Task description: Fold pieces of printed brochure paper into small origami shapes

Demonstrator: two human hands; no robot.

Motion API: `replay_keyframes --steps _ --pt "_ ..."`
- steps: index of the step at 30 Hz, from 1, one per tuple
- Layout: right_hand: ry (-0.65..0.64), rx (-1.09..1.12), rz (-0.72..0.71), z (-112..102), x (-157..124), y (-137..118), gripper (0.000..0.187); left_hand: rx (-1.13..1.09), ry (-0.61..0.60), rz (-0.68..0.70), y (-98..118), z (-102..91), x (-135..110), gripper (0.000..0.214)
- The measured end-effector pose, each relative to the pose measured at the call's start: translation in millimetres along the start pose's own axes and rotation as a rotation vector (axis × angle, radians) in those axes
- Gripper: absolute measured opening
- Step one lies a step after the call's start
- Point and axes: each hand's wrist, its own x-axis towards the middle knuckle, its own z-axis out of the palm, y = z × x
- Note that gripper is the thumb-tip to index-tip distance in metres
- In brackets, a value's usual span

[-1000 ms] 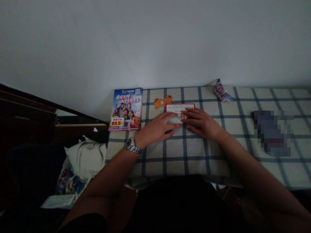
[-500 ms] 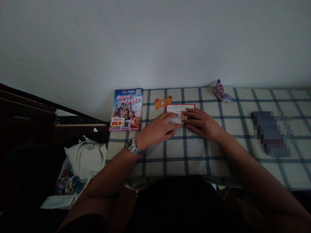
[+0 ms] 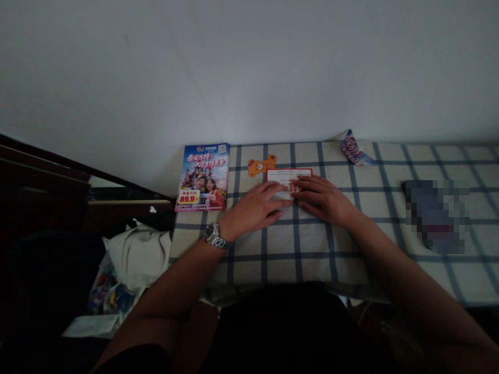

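Observation:
A small white card with a red border (image 3: 277, 175) lies flat on the checked cloth, its lower part covered by my fingers. My left hand (image 3: 253, 206), below a metal wristwatch (image 3: 214, 235), rests across the card's left side with fingers stretched and thumb apart. From the right, my right hand (image 3: 322, 199) reaches over the card's other side, its fingers also extended and slightly spread. The fingertips of both hands nearly meet over the red print. Just above the card's left corner sits an orange bear figure (image 3: 257, 167), flat on the cloth.
Colourful flyers (image 3: 202, 176) lie at the table's left end. Against the wall is a torn, curled piece of printed paper (image 3: 354, 150). A dark pixelated object (image 3: 432, 213) lies on the right. White bags (image 3: 136, 254) stand below on the left, beside dark wooden furniture (image 3: 42, 179).
Both hands stay over the card with barely any movement; the fingertips have shifted very slightly. The whole view has moved a few pixels.

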Motion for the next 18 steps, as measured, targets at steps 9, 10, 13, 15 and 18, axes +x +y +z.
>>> replay_keyframes --steps 9,10,13,15,18 --pt "0.013 -0.013 -0.005 1.1 -1.4 0.6 0.030 -0.031 0.029 0.005 -1.8 -1.0 -0.8 0.035" --pt "0.015 -0.010 -0.003 1.1 -1.3 0.6 0.031 -0.033 0.031 0.005 -2.7 -0.3 -1.1 0.035" --pt "0.019 0.003 0.001 1.0 -1.2 0.6 0.032 -0.048 0.025 0.010 -6.4 2.5 -2.7 0.036" --pt "0.020 0.011 -0.001 0.9 -1.1 0.7 0.033 -0.061 0.024 0.010 -8.7 4.1 -3.6 0.035" --pt "0.016 0.010 -0.006 0.6 -0.6 0.4 0.033 -0.070 0.028 0.005 -9.8 4.4 -3.8 0.034"
